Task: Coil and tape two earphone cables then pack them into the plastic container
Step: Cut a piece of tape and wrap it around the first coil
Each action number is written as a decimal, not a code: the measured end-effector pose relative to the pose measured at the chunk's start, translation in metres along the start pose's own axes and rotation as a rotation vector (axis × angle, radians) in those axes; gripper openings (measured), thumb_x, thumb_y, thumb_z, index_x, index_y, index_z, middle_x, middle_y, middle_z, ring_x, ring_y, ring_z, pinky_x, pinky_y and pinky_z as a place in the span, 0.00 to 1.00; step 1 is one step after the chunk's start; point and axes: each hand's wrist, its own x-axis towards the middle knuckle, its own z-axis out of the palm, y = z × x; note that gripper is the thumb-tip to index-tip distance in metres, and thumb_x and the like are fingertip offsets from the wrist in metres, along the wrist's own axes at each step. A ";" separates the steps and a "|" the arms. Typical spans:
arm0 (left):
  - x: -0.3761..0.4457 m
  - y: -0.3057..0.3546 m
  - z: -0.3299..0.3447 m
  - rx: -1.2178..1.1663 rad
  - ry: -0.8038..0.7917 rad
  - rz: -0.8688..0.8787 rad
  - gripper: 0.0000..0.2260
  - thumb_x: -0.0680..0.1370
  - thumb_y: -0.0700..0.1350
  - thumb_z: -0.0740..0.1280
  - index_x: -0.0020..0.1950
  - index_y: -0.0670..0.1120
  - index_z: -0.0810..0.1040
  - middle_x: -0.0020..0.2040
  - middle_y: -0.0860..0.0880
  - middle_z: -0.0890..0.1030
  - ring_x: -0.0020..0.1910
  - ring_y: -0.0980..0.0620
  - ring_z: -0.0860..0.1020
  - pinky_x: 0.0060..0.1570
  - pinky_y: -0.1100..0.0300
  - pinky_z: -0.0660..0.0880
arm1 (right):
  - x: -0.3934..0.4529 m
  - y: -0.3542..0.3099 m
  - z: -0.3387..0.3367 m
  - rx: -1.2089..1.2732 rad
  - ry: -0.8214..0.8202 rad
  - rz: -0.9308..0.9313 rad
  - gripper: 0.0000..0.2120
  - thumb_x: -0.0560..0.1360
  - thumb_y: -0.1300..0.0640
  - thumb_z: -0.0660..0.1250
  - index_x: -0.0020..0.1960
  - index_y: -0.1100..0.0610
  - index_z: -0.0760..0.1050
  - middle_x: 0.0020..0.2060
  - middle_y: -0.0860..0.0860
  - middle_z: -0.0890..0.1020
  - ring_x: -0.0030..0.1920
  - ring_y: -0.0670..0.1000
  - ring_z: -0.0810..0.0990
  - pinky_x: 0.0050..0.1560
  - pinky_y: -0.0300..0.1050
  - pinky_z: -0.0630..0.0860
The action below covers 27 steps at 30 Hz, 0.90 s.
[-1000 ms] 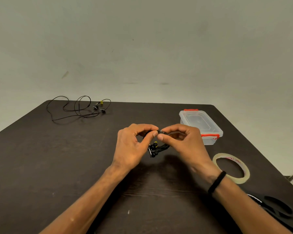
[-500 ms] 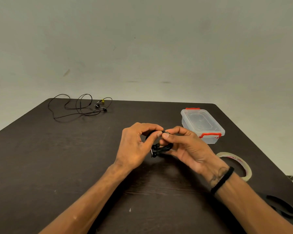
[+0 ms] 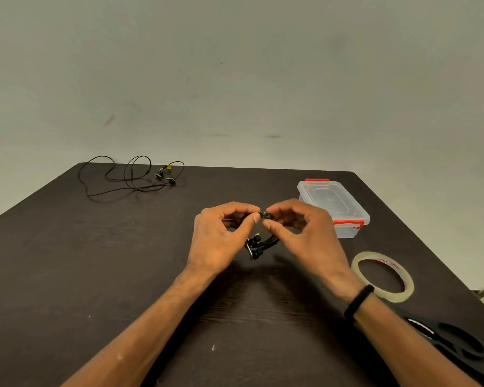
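A coiled black earphone cable (image 3: pixel 259 243) hangs between my hands above the middle of the dark table (image 3: pixel 67 275). My left hand (image 3: pixel 221 238) pinches the top of the coil with thumb and forefinger. My right hand (image 3: pixel 302 233) pinches the same spot from the right, fingertips almost meeting the left ones. The earbuds and plug dangle below. A second black earphone cable (image 3: pixel 132 177) lies loose and uncoiled at the far left corner. The clear plastic container (image 3: pixel 333 205) with red clips stands closed at the right, just behind my right hand.
A roll of clear tape (image 3: pixel 383 276) lies flat near the table's right edge, beside my right wrist. Black-handled scissors (image 3: pixel 453 342) lie at the near right corner. A plain wall rises behind the table.
My right hand has turned back palm-down and its fingertips have come up to pinch the coil's top beside the left fingers. The coil hangs slightly lower between the hands.
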 end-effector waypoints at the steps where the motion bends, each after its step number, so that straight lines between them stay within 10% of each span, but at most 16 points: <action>1: 0.000 0.000 0.000 0.000 -0.005 -0.002 0.05 0.77 0.43 0.76 0.52 0.49 0.88 0.46 0.56 0.88 0.46 0.58 0.86 0.52 0.56 0.83 | 0.000 0.001 -0.001 -0.007 0.009 -0.009 0.09 0.75 0.55 0.79 0.55 0.50 0.86 0.47 0.41 0.87 0.51 0.41 0.86 0.54 0.37 0.82; 11: 0.002 -0.002 0.001 -0.111 -0.022 -0.080 0.05 0.77 0.42 0.76 0.52 0.48 0.88 0.46 0.53 0.88 0.47 0.53 0.87 0.50 0.53 0.84 | 0.004 0.002 -0.002 0.298 -0.009 0.187 0.07 0.79 0.49 0.74 0.54 0.49 0.87 0.45 0.49 0.89 0.50 0.50 0.89 0.61 0.58 0.83; 27: 0.007 -0.005 -0.001 -0.427 -0.042 -0.431 0.11 0.83 0.48 0.68 0.60 0.45 0.84 0.51 0.45 0.88 0.54 0.45 0.86 0.54 0.53 0.83 | 0.008 0.014 -0.006 0.451 0.059 0.320 0.09 0.72 0.65 0.79 0.52 0.59 0.86 0.42 0.58 0.89 0.42 0.50 0.88 0.42 0.42 0.85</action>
